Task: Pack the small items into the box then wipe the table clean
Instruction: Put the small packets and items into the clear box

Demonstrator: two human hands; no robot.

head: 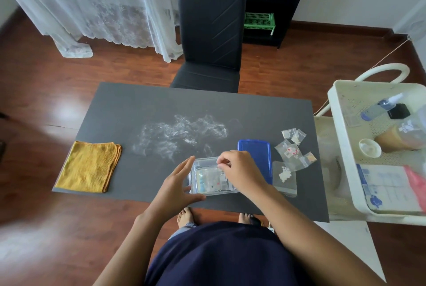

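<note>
at the far left of the dark surface (129, 101) lies a folded yellow cloth (88, 167), untouched and well apart from the packing. to its right, mid-surface, a smear of white powdery residue (182, 134) is spread out, so the wiping is not yet begun.

nearer the front edge, the left hand (177, 185) has its fingers spread apart and rests flat against the left wall of the clear plastic box (193, 171), bracing it rather than gripping. the box sits open and already holds several small clear packets. the right hand (239, 170) hovers over the box's far right corner with thumb and forefinger pinched together on what looks like a small packet (221, 164), though the thing in the pinch is too small to tell for certain.

just beside the box on the right, the blue lid (254, 159) lies flat. further right, a loose cluster of small packets (291, 152) and one larger bag of white pieces (284, 175) wait on the surface, near its right edge.

the step in hand seems to be dropping one packet in. to do it well, i would keep the left hand steady against the wall so the light box does not slide, lay the packet flat on the others so the lid can close later, and keep sleeves and packets clear of the powder.
</note>
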